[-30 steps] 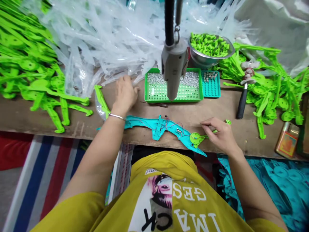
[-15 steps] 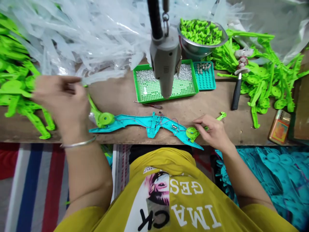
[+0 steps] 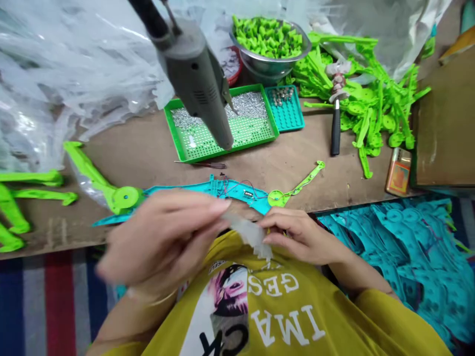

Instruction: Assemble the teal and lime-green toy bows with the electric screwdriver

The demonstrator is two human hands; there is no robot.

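Observation:
Between my two hands, in front of my shirt, is a translucent whitish plastic piece (image 3: 248,231), blurred, with a stepped edge at its lower end. My left hand (image 3: 163,237) pinches its left end between thumb and fingers. At the other end my right hand (image 3: 300,235) grips it with closed fingertips. Just beyond them a blue bow-shaped plastic shell (image 3: 178,188) lies along the table edge, partly hidden by my left hand. Thin wires and a small spring-like part sit in it. A green arm (image 3: 126,199) lies at its left end, another green arm (image 3: 276,198) at its right.
A grey powered screwdriver (image 3: 200,84) hangs over a green tray of screws (image 3: 226,141). Behind stand a small blue tray (image 3: 287,118) and a metal bowl (image 3: 272,64) of green parts. A hammer (image 3: 336,128), lighter (image 3: 399,170) and green arms (image 3: 367,113) lie right.
My left hand has come from the green parts at the left to the front of my body. My right hand has left the right green arm; both now hold the whitish piece. The view has shifted.

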